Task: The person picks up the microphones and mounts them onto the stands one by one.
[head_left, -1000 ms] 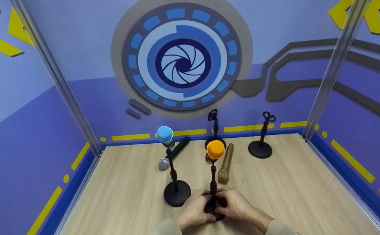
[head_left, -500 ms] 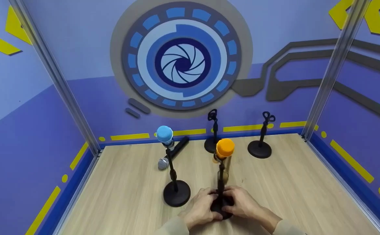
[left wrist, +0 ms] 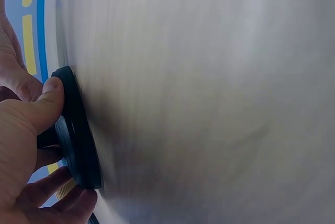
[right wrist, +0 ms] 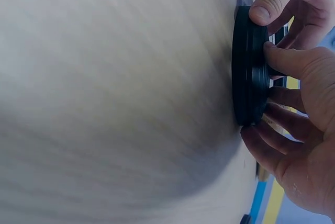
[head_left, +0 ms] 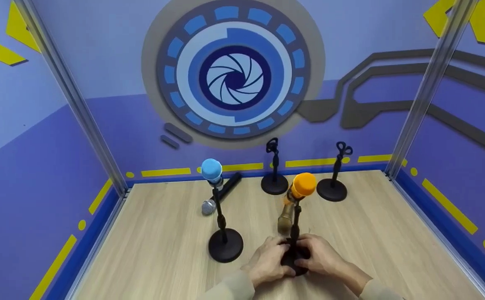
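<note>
Black round base: the flat black disc foot of the near microphone stand sits on the pale wood-grain tabletop, close to the front edge and right of centre.
Left hand: the left hand grips the disc's left rim, thumb pressed on the edge and fingers curled beneath and around it, as the left wrist view shows.
Right hand: the right hand grips the opposite rim the same way, fingers wrapped about the edge; both hands are closed on the disc and equally near it.
Long axis: the thin black stand pole rises from between the two hands and leans slightly up and to the right, carrying the gold microphone with an orange foam cover at its top, well above the grip.
Neighbour on the left: a second black stand with a blue foam-capped microphone has its round base near the left hand, apart from it.
Behind: a gold handheld microphone lies flat just beyond the held base, a black one with a silver grille lies farther left, and two bare black stands wait near the back wall.
</note>
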Demonstrator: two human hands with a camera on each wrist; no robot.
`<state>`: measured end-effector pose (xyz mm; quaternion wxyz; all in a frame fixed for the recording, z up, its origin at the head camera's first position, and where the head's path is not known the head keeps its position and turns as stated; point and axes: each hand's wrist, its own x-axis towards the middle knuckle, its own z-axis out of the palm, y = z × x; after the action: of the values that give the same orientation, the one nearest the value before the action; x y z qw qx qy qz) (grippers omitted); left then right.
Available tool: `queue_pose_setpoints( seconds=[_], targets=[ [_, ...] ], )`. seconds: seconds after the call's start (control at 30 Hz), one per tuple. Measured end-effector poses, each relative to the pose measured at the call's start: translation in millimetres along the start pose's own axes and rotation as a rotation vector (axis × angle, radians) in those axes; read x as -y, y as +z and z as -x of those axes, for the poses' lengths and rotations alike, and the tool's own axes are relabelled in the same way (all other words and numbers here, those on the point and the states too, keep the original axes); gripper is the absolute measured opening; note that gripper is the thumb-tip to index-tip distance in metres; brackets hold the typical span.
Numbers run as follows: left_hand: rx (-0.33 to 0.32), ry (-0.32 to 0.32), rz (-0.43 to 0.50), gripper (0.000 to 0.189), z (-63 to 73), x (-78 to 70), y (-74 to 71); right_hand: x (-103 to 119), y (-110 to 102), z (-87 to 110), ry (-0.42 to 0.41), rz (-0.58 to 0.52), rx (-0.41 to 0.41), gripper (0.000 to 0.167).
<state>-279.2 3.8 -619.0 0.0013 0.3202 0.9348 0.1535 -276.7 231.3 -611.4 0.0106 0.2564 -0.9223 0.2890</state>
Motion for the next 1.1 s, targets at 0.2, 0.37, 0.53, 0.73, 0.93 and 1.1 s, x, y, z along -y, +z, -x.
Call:
queue_pose_setpoints(
  seconds=[0.2, 0.37, 0.53, 0.73, 0.93, 1.1],
  targets=[
    [-0.03, 0.028, -0.037, 0.064, -8.2, -8.7, 4.7, -10, -4, 5.6, -0.018, 0.016, -0.033, 0.041],
    [-0.052, 0.046, -0.048, 0.065, -15.5, -13.0, 10.0, -16, -9, 8.8, -0.05, 0.041, -0.06, 0.041],
    [-0.068, 0.043, -0.046, 0.063, -22.1, -18.1, 13.8, -23, -13, 9.4, -0.057, 0.059, -0.063, 0.042],
    [-0.074, 0.021, -0.031, 0.06, -31.6, -22.9, 17.5, -28, -17, 11.6, -0.039, 0.06, -0.078, 0.039],
    [-0.048, -0.01, -0.011, 0.06, -37.4, -26.6, 19.2, -31, -20, 12.0, -0.006, 0.047, -0.075, 0.037],
    [-0.054, -0.029, -0.012, 0.06, -41.5, -28.8, 19.9, -31, -22, 11.1, 0.04, 0.052, -0.069, 0.038]
  ],
)
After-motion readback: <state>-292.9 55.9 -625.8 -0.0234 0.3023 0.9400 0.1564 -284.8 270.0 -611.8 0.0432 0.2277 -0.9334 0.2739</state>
